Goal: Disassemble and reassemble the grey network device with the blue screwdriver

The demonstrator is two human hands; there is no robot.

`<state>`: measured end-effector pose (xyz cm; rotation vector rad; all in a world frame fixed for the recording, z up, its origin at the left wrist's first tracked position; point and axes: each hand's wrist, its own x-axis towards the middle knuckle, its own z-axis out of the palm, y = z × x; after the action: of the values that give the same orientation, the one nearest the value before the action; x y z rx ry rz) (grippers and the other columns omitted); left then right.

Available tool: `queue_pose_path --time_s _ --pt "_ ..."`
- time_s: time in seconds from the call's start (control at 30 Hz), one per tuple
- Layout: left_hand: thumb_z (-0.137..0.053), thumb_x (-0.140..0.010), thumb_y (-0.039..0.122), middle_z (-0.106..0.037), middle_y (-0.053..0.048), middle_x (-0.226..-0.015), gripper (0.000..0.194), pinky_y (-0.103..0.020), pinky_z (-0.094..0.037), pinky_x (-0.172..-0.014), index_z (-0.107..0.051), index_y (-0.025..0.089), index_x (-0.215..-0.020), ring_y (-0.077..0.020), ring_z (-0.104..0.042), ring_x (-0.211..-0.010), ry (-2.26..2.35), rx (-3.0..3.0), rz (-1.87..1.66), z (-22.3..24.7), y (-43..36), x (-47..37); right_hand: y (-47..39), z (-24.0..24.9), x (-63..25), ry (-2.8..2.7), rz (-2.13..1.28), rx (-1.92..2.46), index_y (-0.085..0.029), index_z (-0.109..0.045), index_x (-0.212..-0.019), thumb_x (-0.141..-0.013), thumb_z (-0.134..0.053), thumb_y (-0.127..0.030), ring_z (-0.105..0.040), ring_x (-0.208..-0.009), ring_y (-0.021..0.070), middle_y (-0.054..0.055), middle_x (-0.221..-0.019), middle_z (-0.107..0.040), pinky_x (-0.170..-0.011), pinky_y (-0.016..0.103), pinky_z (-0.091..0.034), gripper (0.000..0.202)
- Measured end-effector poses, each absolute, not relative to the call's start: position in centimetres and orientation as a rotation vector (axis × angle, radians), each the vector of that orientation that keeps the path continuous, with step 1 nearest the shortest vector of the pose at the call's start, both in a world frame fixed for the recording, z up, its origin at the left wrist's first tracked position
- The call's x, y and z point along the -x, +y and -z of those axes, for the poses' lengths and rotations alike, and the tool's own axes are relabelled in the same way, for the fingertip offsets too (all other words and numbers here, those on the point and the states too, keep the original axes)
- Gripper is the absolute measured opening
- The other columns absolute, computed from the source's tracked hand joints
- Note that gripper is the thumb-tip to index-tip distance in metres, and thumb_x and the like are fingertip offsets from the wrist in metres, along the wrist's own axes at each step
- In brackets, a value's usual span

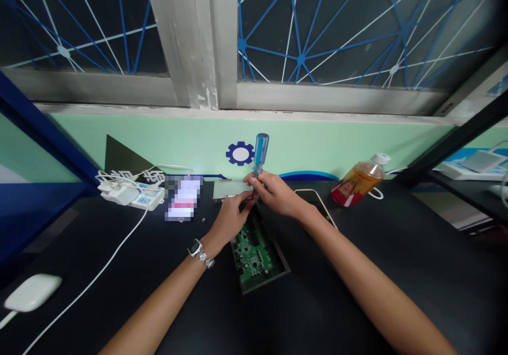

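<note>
A screwdriver (261,151) with a clear blue handle stands nearly upright, its shaft pointing down. My right hand (272,192) is closed around the lower part of it. Close against it, my left hand (234,215) has its fingertips pinched near the screwdriver's tip; what they hold there, if anything, is too small to make out. Beneath both hands lies a green circuit board (256,254) in a dark metal frame, its far end covered by my fingers. Behind my left hand is a flat silver-grey metal piece (228,190).
To the left are a lit phone (184,199), tiny screws (203,219) and a white power strip (146,195) with cables. A white charger-like block (32,292) lies nearer. On the right, a dark phone (315,204) and a drink bottle (357,180) stand by the green wall (190,138).
</note>
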<state>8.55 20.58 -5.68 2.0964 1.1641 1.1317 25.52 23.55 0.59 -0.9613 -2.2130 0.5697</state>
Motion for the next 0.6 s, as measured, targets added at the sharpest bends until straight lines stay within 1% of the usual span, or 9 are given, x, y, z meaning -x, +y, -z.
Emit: queue_pose_path --time_s 0.07,0.17,0.23,0.27,0.4,0.6 --pt "-0.053 -0.098 0.023 -0.078 -0.007 -0.103 0.023 -0.033 -0.054 -0.081 -0.071 0.019 -0.113 -0.022 -0.072 -0.088 1.159 -2.014 -1.159 6.0 20.8 -8.9 23.5 -0.7 -25.5 -2.203 -0.587 0.952 -0.019 -0.062 -0.094 -0.102 -0.042 -0.032 -0.063 -0.085 0.0175 0.007 -0.097 -0.067 -0.078 0.032 -0.048 0.026" --pt "-0.057 -0.096 0.022 -0.079 -0.005 -0.099 0.022 -0.033 -0.055 -0.082 -0.074 0.02 -0.108 -0.0223 -0.073 -0.086 1.19 -1.962 -1.207 6.5 21.0 -8.9 23.2 -0.9 -25.1 -2.096 -0.6 1.032 -0.021 -0.057 -0.099 -0.098 -0.052 -0.043 -0.06 -0.065 0.0156 0.001 -0.075 -0.064 -0.064 0.03 -0.046 0.023" --pt "-0.059 -0.094 0.021 -0.079 -0.005 -0.1 0.021 -0.034 -0.055 -0.084 -0.075 0.021 -0.107 -0.0226 -0.073 -0.087 1.205 -1.945 -1.243 6.7 20.9 -8.8 23.1 -1.2 -24.6 -1.977 -0.522 1.089 -0.023 -0.053 -0.094 -0.093 -0.058 -0.049 -0.055 -0.055 0.0145 -0.003 -0.062 -0.058 -0.058 0.03 -0.043 0.027" --pt "-0.06 -0.094 0.022 -0.079 -0.004 -0.1 0.021 -0.035 -0.055 -0.085 -0.075 0.021 -0.107 -0.0228 -0.074 -0.088 1.204 -1.939 -1.262 6.8 20.9 -8.9 23.0 -1.3 -24.4 -1.925 -0.462 1.107 -0.023 -0.05 -0.089 -0.091 -0.06 -0.051 -0.052 -0.053 0.0142 -0.003 -0.06 -0.055 -0.056 0.03 -0.042 0.03" --pt "-0.06 -0.095 0.026 -0.079 -0.004 -0.102 0.02 -0.036 -0.055 -0.087 -0.076 0.022 -0.106 -0.0237 -0.074 -0.092 1.196 -1.942 -1.318 7.0 20.7 -9.1 22.8 -1.9 -23.9 -1.84 -0.27 1.126 -0.024 -0.048 -0.078 -0.088 -0.063 -0.054 -0.049 -0.053 0.0142 -0.002 -0.058 -0.052 -0.056 0.031 -0.041 0.036" --pt "-0.061 -0.095 0.027 -0.079 -0.005 -0.104 0.019 -0.035 -0.055 -0.088 -0.076 0.021 -0.105 -0.0232 -0.074 -0.094 1.179 -1.925 -1.343 7.2 20.6 -9.2 23.0 -1.9 -24.3 -1.809 -0.208 1.138 -0.024 -0.046 -0.069 -0.084 -0.067 -0.057 -0.048 -0.055 0.0144 -0.001 -0.059 -0.053 -0.056 0.031 -0.041 0.042"
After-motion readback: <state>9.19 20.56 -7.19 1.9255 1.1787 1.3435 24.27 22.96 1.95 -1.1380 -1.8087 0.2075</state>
